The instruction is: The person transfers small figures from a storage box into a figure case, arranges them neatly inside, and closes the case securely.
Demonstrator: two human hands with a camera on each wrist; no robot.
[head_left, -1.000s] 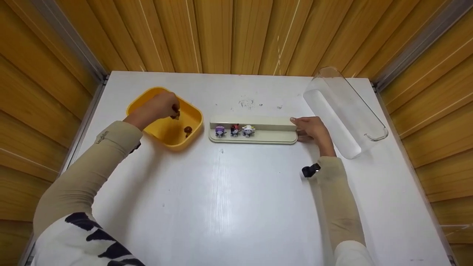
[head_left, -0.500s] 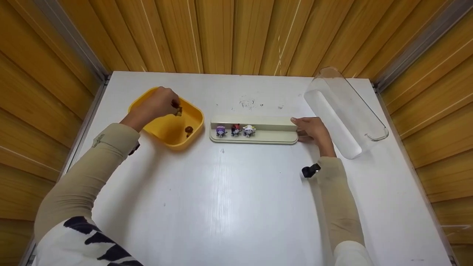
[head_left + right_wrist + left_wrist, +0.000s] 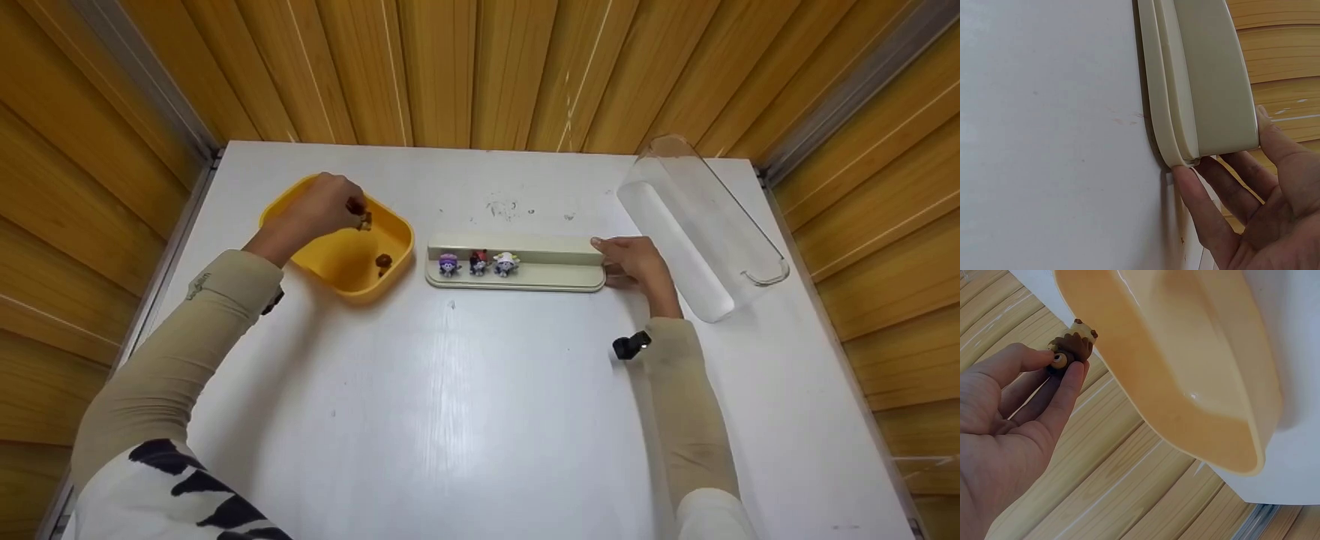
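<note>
A person's left hand is pinching one small brown figurine between thumb and fingertip, above the single yellow bowl; a second brown figurine is lying below the fingers inside it. The right hand, fingers straight, is pressing the end of one cream display stand bearing three figurines.

I see a wide bare stretch of white table in front of me, free for either hand. Across the far half stand a yellow tray at left, a cream stand in the middle and a clear cover at right. A narrow gap separates tray and stand. Wooden walls close the table's back and sides.
</note>
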